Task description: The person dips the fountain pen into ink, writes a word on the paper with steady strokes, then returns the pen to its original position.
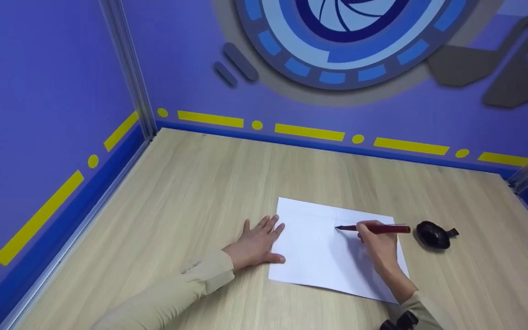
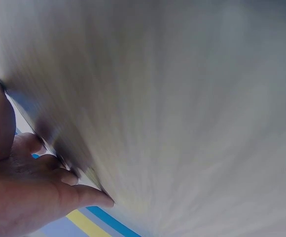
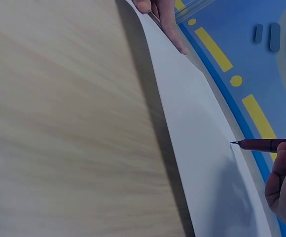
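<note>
A white sheet of paper (image 1: 312,256) lies on the wooden table, with a faint line near its upper part. My right hand (image 1: 380,245) pinches a dark red fountain pen (image 1: 394,228), whose metal nib meets the paper right of its middle. The right wrist view also shows the pen (image 3: 261,144) with its tip on the sheet (image 3: 182,113). My left hand (image 1: 257,245) rests with spread fingers at the paper's left edge, thumb and fingertips on the sheet. In the left wrist view the left hand (image 2: 29,192) lies against the tabletop.
To the right of the paper sits a small glossy black object (image 1: 433,235) with a short tab; its kind is unclear. Blue-purple panels with yellow marks (image 1: 310,132) border the wooden table (image 1: 190,183) at the back and left.
</note>
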`<state>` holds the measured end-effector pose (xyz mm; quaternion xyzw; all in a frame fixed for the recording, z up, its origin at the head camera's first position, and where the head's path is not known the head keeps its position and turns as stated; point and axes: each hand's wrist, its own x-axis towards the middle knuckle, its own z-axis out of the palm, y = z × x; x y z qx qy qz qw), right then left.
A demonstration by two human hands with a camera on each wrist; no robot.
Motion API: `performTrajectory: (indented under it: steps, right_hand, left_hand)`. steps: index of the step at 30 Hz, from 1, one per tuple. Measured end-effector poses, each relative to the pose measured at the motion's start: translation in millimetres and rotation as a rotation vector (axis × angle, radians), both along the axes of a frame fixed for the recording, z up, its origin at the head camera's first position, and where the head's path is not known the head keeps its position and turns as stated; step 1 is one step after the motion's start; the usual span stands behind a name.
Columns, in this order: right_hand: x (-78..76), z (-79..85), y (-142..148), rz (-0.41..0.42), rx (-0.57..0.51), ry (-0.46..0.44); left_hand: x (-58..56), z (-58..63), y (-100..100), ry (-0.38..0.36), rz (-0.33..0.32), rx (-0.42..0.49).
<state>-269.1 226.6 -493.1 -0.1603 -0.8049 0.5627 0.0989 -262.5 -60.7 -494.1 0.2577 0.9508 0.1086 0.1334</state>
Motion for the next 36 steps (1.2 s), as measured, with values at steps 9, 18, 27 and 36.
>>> performTrajectory:
  steps: [9, 18, 27, 36]
  right_hand:
    - [4.9, -1.1, 0.5, 0.008, 0.012, -0.024]
    - [9.2, -0.6, -1.1, 0.020, 0.000, -0.044]
    - [13.5, -1.8, -5.3, 0.032, -0.023, -0.021]
    - [20.0, -3.6, -4.3, 0.046, 0.014, -0.057]
  left_hand:
    - [1.1, -0.5, 0.8, 0.001, 0.006, 0.002]
    - [1.7, 0.0, 1.7, -0.005, 0.014, -0.011]
    - [0.3, -1.0, -0.2, -0.029, 0.023, -0.019]
    - [1.9, -1.5, 1.7, -0.029, 0.034, 0.000]
